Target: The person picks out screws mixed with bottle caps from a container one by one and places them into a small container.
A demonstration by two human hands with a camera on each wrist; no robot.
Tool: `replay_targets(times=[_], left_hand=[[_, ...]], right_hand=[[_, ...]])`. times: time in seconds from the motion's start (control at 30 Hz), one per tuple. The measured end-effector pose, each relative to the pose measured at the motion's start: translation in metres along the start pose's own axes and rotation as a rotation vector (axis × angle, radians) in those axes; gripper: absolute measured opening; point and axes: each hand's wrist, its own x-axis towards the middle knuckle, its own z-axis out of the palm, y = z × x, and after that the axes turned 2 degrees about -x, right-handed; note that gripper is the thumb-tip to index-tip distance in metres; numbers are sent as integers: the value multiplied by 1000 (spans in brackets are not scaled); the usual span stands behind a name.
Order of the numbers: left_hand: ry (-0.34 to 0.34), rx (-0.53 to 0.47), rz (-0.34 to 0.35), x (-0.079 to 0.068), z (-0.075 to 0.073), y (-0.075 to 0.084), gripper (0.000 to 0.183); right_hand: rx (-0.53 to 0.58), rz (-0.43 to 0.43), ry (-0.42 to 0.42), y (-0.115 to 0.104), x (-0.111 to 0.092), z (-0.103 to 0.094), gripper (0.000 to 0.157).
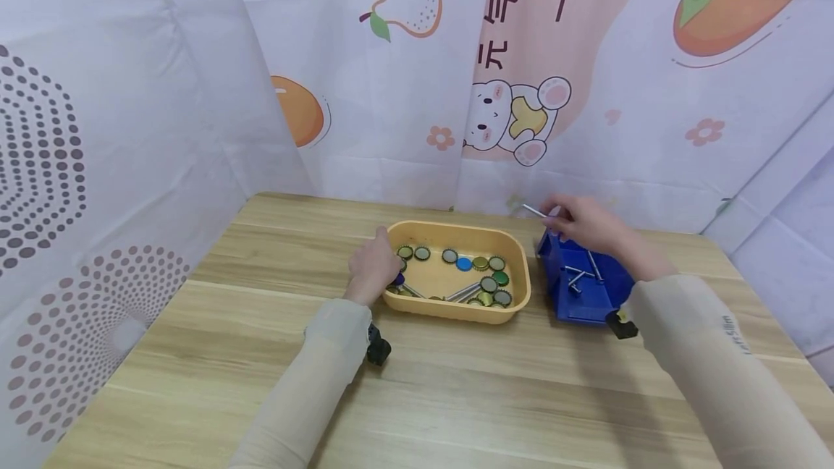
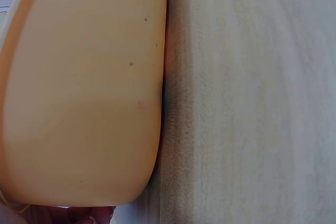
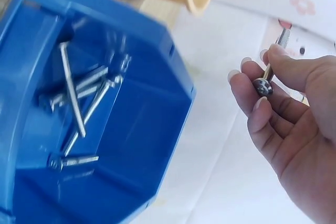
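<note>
A yellow plastic tub [image 1: 456, 312] stands on the table, holding several bottle caps [image 1: 489, 284] and some long metal bolts [image 1: 461, 293]. My left hand [image 1: 374, 265] grips the tub's left end; in the left wrist view its fingers [image 2: 68, 214] show only at the bottom edge, beside the tub wall [image 2: 84, 87]. Raised over the back of a blue bin [image 1: 552, 273], my right hand [image 1: 589, 224] pinches a silver bolt [image 3: 263, 87] between thumb and fingers, its round head toward the right wrist camera. Several more bolts [image 3: 73, 90] lie crossed inside the bin.
The wooden table [image 1: 456, 396] extends in front of both containers. A printed white curtain [image 1: 384, 114] hangs behind the table's back edge, and more white cloth [image 1: 117, 165] covers the left side. The tub and the bin stand a small gap apart.
</note>
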Motion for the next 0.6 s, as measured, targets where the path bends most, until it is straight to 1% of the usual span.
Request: replay_targets(times=[0.13,0.33,0.47,0.6], left_hand=[[5,-6,6,0,0,-1,43],[8,-14,12,0,0,-1,43],[6,-12,14,0,-1,-1,40],[7,-22,13,-1,-1,-2,41]], right_hand=[[10,44,0,12,-4,-5,17],[-92,110,-27,28,-10,-11,18],[-152,107,-42,37,-13,-10,16],[-158,101,-42,41,-15,-6,14]])
